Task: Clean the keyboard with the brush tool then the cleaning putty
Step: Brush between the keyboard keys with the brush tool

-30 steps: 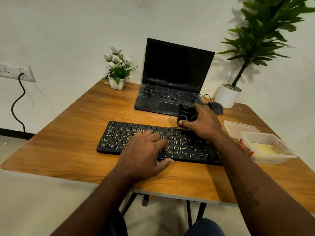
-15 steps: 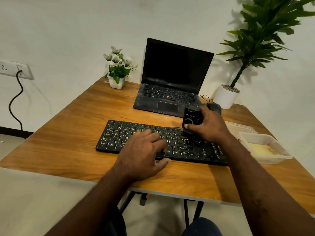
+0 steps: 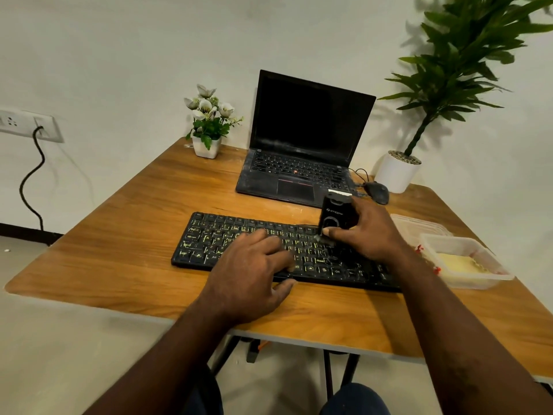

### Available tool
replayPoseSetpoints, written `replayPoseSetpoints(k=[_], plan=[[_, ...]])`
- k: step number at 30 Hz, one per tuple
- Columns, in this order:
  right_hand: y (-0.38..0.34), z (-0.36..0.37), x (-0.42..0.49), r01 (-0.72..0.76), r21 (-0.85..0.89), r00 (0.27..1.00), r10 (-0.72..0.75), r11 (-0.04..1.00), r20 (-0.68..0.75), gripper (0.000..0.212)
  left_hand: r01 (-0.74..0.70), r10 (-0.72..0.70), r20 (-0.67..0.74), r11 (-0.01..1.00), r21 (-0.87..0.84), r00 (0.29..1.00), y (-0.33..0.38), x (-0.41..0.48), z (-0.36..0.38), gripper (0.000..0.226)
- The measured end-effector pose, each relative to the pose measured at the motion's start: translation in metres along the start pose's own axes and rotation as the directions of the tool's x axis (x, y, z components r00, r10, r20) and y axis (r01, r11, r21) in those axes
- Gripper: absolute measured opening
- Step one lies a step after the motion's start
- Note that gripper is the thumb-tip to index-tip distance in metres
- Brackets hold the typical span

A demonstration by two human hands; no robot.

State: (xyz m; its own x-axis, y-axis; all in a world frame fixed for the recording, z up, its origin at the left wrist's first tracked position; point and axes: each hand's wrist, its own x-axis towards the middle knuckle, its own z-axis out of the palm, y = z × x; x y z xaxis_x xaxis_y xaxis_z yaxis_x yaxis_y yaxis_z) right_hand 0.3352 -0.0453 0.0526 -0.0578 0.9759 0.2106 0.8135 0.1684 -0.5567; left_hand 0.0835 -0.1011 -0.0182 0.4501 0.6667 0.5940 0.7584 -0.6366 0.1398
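Right hand (image 3: 369, 236) fingers grip brush tool (image 3: 336, 215); bristles blurred. Left hand (image 3: 248, 280) fingers relaxed on keyboard (image 3: 215, 238).

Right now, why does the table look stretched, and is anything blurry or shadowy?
In the head view, the wide lens stretches the brown wooden table toward the frame corners; in the same view the tall green leafy plant throws soft shadows on the white wall, and the bristles of the small black brush tool, gripped by the right hand, blur over the black keyboard.
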Motion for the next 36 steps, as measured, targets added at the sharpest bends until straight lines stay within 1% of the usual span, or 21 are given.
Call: replayPoseSetpoints(k=[2,3,6,10,11,13,14,17,19,25,27,28,31,34,36], plan=[[0.002,-0.007,0.0,-0.024,-0.05,1.0,0.023,0.998,-0.016,0.066,0.006,-0.006,0.005,1.0,-0.006,1.0,0.001,0.0,-0.001,0.025],[-0.002,-0.004,-0.001,-0.014,-0.048,1.0,0.014,0.999,-0.012,0.066,0.005,-0.005,0.008,1.0,-0.015,1.0,0.001,0.0,-0.001,0.023],[-0.026,0.025,0.0,0.071,-0.017,0.997,-0.071,0.997,0.006,0.061,0.012,-0.012,0.011,0.999,-0.032,1.0,0.001,0.001,-0.002,0.019],[-0.058,0.052,0.006,0.157,-0.008,0.987,-0.157,0.988,0.02,0.053,0.007,-0.006,0.014,0.999,-0.046,1.0,0.0,0.0,-0.003,0.02],[-0.059,0.051,0.008,0.154,0.006,0.987,-0.154,0.988,0.041,0.054,0.006,-0.005,0.016,0.999,-0.047,1.0,-0.001,0.0,-0.003,0.02],[-0.054,0.038,0.011,0.099,0.06,0.989,-0.104,0.993,0.101,0.057,0.002,-0.001,0.015,0.999,-0.047,1.0,0.0,0.0,-0.004,0.019],[-0.047,0.029,0.012,0.069,0.06,0.989,-0.077,0.996,0.129,0.058,0.0,0.001,0.015,0.999,-0.054,1.0,0.0,-0.001,-0.004,0.018],[-0.028,0.002,0.016,0.022,-0.086,0.993,-0.012,0.996,0.12,0.061,-0.016,0.016,0.008,0.998,-0.067,1.0,0.0,0.0,-0.003,0.013],[-0.028,0.001,0.016,0.016,-0.095,0.994,-0.005,0.995,0.106,0.06,-0.025,0.026,0.006,0.997,-0.067,1.0,-0.001,0.0,-0.002,0.011],[-0.067,0.052,0.015,0.156,0.004,0.983,-0.155,0.988,0.099,0.054,-0.042,0.044,0.019,0.997,-0.067,0.999,-0.003,0.001,-0.003,0.013],[-0.07,0.059,0.017,0.179,0.014,0.978,-0.179,0.984,0.107,0.051,-0.038,0.039,0.016,0.996,-0.075,0.999,-0.003,0.001,-0.002,0.013],[-0.068,0.057,0.017,0.167,0.036,0.978,-0.17,0.985,0.121,0.051,-0.037,0.039,0.017,0.996,-0.081,0.999,-0.003,0.001,-0.001,0.014],[-0.054,0.033,0.018,0.064,0.085,0.978,-0.079,0.994,0.192,0.051,-0.039,0.041,0.021,0.995,-0.09,0.999,-0.004,0.002,0.0,0.013],[-0.036,0.006,0.023,0.012,-0.042,0.981,-0.004,0.999,0.192,0.06,-0.034,0.037,0.027,0.996,-0.086,0.999,-0.004,0.002,0.001,0.013],[-0.033,0.003,0.024,0.0,-0.06,0.986,0.01,0.998,0.164,0.061,-0.026,0.029,0.029,0.995,-0.095,0.999,-0.004,0.002,0.001,0.012]])
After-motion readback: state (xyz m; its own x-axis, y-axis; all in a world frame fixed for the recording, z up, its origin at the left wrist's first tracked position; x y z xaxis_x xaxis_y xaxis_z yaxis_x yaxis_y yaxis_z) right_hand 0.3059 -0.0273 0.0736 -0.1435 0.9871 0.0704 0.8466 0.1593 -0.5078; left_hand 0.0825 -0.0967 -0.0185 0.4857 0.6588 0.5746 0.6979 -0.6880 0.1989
